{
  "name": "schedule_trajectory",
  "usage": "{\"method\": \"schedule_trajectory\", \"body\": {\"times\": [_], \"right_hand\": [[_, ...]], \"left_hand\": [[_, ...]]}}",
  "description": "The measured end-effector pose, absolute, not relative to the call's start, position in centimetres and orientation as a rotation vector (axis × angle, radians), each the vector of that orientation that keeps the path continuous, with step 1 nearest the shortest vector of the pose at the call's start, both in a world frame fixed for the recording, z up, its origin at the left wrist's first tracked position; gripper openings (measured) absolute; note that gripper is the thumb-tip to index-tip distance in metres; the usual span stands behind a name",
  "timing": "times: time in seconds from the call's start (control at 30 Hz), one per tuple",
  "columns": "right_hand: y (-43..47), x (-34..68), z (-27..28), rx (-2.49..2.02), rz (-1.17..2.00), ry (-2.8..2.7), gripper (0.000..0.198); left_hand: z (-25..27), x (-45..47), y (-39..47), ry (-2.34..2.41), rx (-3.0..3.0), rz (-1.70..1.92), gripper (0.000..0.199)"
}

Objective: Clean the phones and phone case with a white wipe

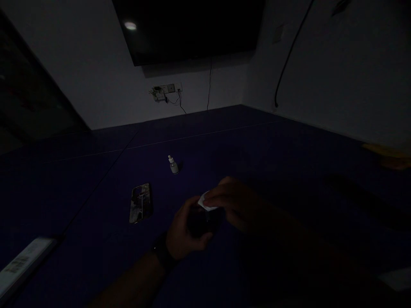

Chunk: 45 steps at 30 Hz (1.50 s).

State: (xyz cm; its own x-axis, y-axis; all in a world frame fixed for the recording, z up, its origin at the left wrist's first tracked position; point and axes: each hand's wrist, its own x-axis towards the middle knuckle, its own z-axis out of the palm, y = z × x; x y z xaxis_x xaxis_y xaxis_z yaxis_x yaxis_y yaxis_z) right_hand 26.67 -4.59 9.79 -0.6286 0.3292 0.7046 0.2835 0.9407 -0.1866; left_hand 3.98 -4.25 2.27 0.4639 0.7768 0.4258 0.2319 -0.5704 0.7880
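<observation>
The light is very dim. My left hand point(182, 231), with a dark band on its wrist, curls its fingers and thumb around the edges of a dark phone point(197, 222), whose outline is hard to make out. Above it, my right hand point(233, 201) pinches a white wipe point(207, 202) and presses it onto the far end of the phone. To the left of my hands lies a patterned phone case point(140, 203). Farther off stands a small bottle with a white dropper top point(173, 165), upright.
All this rests on a dark blue table point(105, 252). A white power strip or long box point(27, 263) lies at the near left. Something yellow point(388, 154) sits by the right wall. A wall screen point(192, 30) hangs above sockets point(165, 90) with cables.
</observation>
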Motion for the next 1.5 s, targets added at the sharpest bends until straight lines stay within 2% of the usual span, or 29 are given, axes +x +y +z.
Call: {"method": "schedule_trajectory", "body": {"times": [0.13, 0.33, 0.6, 0.83, 1.07, 1.3, 1.5], "right_hand": [[-5.1, 26.5, 10.0, -0.394, 0.082, -2.312, 0.048], [-3.7, 26.2, 9.7, -0.6, 0.042, -2.25, 0.05], [-6.2, 26.5, 10.6, -0.314, 0.132, -2.327, 0.041], [-4.2, 26.3, 9.4, -0.586, 0.008, -2.218, 0.049], [-6.2, 26.7, 10.6, -0.303, 0.168, -2.315, 0.036], [-4.4, 26.0, 9.6, -0.683, 0.04, -2.233, 0.049], [-5.9, 26.7, 10.5, -0.373, 0.149, -2.313, 0.045]], "left_hand": [[2.0, 4.0, -4.2, 0.809, 2.063, 1.088, 0.081], [1.7, 4.1, -4.1, 0.75, 2.047, 1.08, 0.079], [1.7, 3.9, -4.0, 0.836, 2.075, 1.037, 0.084], [1.7, 4.1, -3.9, 0.758, 2.071, 1.098, 0.079], [1.8, 4.1, -4.2, 0.816, 2.025, 1.024, 0.084], [1.4, 4.1, -4.0, 0.761, 2.02, 1.061, 0.083], [1.7, 3.9, -4.0, 0.806, 2.065, 1.057, 0.084]]}}
